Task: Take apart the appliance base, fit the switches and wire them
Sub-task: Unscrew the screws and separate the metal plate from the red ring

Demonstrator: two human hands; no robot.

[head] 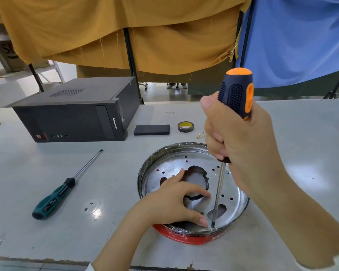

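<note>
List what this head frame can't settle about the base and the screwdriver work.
- Screw under the orange screwdriver tip: too small, and the left hand thumb crowds it.
- Appliance base underside and side wall: hidden by its own metal plate; only a red rim strip shows.
- Small brass parts beside the tape roll: too small to identify; the right hand covers some.

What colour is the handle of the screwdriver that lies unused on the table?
Green and black; the spare screwdriver shows in the head view, the only one.
</note>
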